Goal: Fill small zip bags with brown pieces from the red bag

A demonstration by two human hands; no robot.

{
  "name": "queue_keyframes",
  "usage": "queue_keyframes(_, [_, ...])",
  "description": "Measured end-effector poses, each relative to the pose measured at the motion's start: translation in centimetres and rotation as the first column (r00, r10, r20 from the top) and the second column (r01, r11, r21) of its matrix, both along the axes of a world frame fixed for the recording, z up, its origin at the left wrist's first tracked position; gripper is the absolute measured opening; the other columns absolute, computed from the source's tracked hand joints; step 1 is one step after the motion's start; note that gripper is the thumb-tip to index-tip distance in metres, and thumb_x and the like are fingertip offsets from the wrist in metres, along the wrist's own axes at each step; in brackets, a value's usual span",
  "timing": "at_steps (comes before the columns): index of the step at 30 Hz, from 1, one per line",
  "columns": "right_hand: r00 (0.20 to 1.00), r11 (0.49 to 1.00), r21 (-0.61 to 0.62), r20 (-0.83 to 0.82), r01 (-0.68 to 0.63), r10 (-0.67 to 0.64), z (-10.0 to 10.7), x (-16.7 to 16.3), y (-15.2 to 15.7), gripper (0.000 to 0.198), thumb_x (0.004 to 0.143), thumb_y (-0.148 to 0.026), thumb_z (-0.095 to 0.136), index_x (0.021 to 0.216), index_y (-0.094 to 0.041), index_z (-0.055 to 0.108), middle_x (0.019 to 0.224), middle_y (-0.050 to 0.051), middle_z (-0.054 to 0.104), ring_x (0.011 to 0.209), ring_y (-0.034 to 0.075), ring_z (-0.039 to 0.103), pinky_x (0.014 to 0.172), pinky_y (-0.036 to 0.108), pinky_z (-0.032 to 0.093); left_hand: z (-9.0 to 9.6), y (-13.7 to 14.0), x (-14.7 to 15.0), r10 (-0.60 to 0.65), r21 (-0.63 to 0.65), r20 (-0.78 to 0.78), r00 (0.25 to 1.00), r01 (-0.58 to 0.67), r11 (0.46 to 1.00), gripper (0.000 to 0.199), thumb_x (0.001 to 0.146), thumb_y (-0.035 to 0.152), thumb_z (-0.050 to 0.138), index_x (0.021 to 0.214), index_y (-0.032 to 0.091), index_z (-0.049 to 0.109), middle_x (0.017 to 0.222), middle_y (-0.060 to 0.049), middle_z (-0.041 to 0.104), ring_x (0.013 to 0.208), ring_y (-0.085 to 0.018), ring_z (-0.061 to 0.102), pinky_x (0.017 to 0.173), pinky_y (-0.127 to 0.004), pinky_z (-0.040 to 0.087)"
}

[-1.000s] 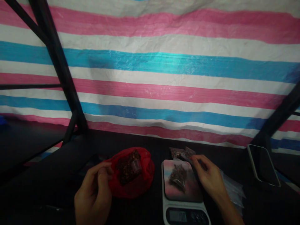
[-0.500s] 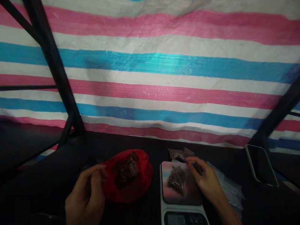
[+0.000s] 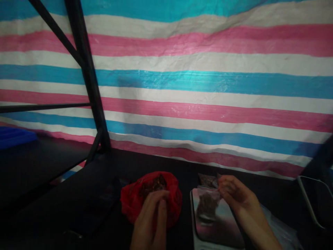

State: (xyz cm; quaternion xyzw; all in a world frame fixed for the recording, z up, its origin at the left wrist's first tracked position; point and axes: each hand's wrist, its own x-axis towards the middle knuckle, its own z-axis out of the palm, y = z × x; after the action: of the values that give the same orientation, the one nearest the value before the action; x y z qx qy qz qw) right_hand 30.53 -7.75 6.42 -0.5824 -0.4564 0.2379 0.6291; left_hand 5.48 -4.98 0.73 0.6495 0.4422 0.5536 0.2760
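Observation:
My left hand [image 3: 151,220] is over the near edge of a red plastic bag [image 3: 127,201], its fingers drawn together; whatever they may hold is hidden. Inside that bag lie dark brown dried bits [image 3: 157,182]. With my right hand [image 3: 240,205] I pinch the top corner of a small clear zip bag [image 3: 208,206] of brown dried material. The bag looks tilted up above the metal plate of a digital scale [image 3: 218,231], its lower part blurred. Behind the scale lies another small filled bag [image 3: 206,179].
Flat clear plastic bags [image 3: 281,225] lie right of the scale, partly behind my right forearm. A phone [image 3: 316,201] rests at the far right. A black metal post [image 3: 88,76] stands at the left, before a striped tarp [image 3: 195,62]. A blue object [image 3: 17,137] sits far left.
My left hand has moved right, from beside the red bag to over it. My right hand has raised the small filled bag from lying on the scale. The view has shifted left.

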Motion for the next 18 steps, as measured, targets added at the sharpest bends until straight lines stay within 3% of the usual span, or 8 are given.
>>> queue_keyframes(3, [0.998,0.998,0.02,-0.04,-0.055,0.056,1.3,-2.9,0.7,0.029,0.063,-0.043,0.082,0.081,-0.023,0.071,0.068,0.001,0.069,0.059,0.019,0.063,0.055,0.03,0.05,-0.5,-1.0,2.3,-0.007,-0.024,0.117,0.993,0.01,1.0,0.038,0.1,0.041,0.055,0.13,0.028,0.075,0.135,-0.009,0.076,0.131,-0.029,0.068,0.116,-0.048,0.052])
queue_keyframes(6, [0.997,0.998,-0.008,-0.045,-0.061,0.06,1.5,-6.1,1.9,0.03,0.066,-0.045,0.081,0.083,-0.023,0.072,0.068,0.002,0.07,0.059,0.021,0.064,0.055,0.031,0.051,-0.9,-1.2,3.0,-0.096,-0.192,0.307,0.947,0.161,0.968,0.042,0.098,0.046,0.06,0.132,0.027,0.075,0.14,-0.011,0.074,0.134,-0.031,0.067,0.116,-0.05,0.052])
queue_keyframes(10, [0.994,0.997,-0.019,-0.077,-0.075,0.073,1.1,-10.0,3.5,0.034,0.066,-0.049,0.081,0.085,-0.022,0.072,0.081,0.007,0.078,0.076,0.026,0.073,0.068,0.035,0.058,-1.0,0.0,1.7,-0.046,-0.362,0.479,0.877,0.245,0.9,0.044,0.095,0.05,0.066,0.129,0.024,0.076,0.137,-0.012,0.076,0.13,-0.032,0.07,0.107,-0.045,0.059])
queue_keyframes(13, [0.984,0.988,-0.046,-0.111,-0.145,0.139,0.8,-12.4,4.4,0.039,0.067,-0.05,0.082,0.092,-0.022,0.074,0.092,0.009,0.081,0.086,0.028,0.077,0.078,0.038,0.061,-1.3,1.2,0.4,0.066,-0.452,0.642,0.764,0.308,0.837,0.046,0.089,0.051,0.073,0.123,0.019,0.078,0.126,-0.013,0.081,0.119,-0.032,0.076,0.1,-0.041,0.061])
queue_keyframes(15, [0.977,0.975,-0.087,-0.084,-0.203,0.195,0.6,-13.5,4.7,0.039,0.069,-0.051,0.079,0.095,-0.022,0.075,0.097,0.01,0.082,0.09,0.03,0.078,0.082,0.04,0.061,-1.8,1.7,-0.3,0.134,-0.48,0.713,0.688,0.34,0.808,0.049,0.082,0.051,0.08,0.118,0.017,0.078,0.118,-0.013,0.083,0.11,-0.031,0.078,0.095,-0.039,0.061])
queue_keyframes(18, [0.959,0.942,-0.19,0.017,-0.275,0.284,0.1,-14.6,5.2,0.039,0.076,-0.055,0.07,0.096,-0.023,0.079,0.103,0.011,0.082,0.097,0.031,0.078,0.088,0.042,0.06,-2.4,2.0,-0.8,0.183,-0.518,0.754,0.631,0.399,0.757,0.05,0.078,0.049,0.085,0.116,0.017,0.077,0.104,-0.011,0.083,0.095,-0.028,0.08,0.082,-0.036,0.062])
